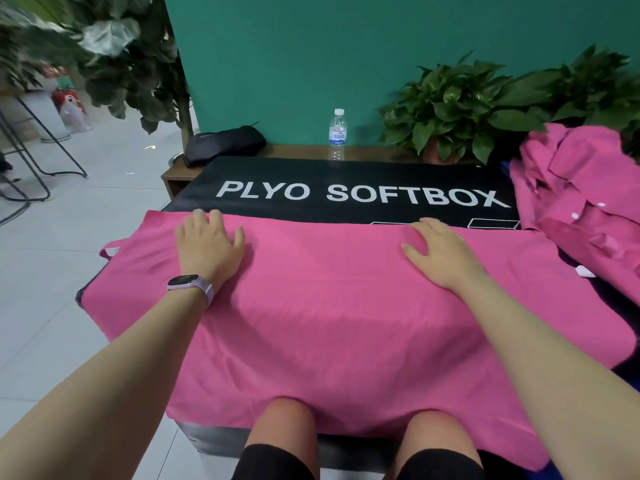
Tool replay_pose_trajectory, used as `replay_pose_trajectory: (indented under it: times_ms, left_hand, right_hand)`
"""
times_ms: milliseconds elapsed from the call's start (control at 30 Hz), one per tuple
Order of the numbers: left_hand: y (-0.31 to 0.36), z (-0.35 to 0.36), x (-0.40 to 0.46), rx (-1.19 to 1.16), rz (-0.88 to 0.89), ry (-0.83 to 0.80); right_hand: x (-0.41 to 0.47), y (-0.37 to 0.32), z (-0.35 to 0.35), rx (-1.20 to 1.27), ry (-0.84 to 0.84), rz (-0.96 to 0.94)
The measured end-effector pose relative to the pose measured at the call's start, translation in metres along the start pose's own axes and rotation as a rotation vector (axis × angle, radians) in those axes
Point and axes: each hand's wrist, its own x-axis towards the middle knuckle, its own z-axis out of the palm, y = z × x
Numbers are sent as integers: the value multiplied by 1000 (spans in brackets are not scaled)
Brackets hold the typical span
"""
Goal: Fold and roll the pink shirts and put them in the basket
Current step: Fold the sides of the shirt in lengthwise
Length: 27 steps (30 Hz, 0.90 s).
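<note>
A pink shirt (329, 306) lies spread flat across the black soft box (346, 174), its near edge hanging over the front toward my knees. My left hand (207, 242) presses flat on the shirt near its far left edge, fingers straight. My right hand (440, 251) rests flat on the shirt near its far edge, right of centre, fingers spread. A heap of more pink shirts (581, 202) with white buttons sits at the right end of the box. No basket is in view.
A water bottle (337, 133) stands on the wooden ledge behind the box, with a black bag (225, 143) to its left and potted plants (460, 112) to its right. Tiled floor and a metal stool frame (38, 157) lie to the left.
</note>
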Motion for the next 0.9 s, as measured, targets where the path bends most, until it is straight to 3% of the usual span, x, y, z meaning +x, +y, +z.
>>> replay_pose_trajectory:
  times_ms: [67,333,433,567,733,800,900]
  left_hand:
    - [4,-4,-4,-15,70,-42]
    - [10,-16,-38,-79,41,-218]
    - [15,-29,-63,-202,-12,-239]
    - [19,-43,-80,-320,-38,-382]
    - [21,-40,-97,-115,102,-388]
    - [20,-40,-97,-92,104,-405]
    - [21,-37,-94,-57,104,-437]
  right_hand:
    - [-6,-7,-3,-38,136,-78]
    - [-31,-26,-14,-16,57,36]
    - [-45,-31,-20,85,36,113]
    - [-61,-39,-31,92,-53,215]
    - [-88,-47,-19,-60,-133,245]
    - [-98,-46,-11,-86,-105,246]
    - [-102,-42,-6,-123,-190,209]
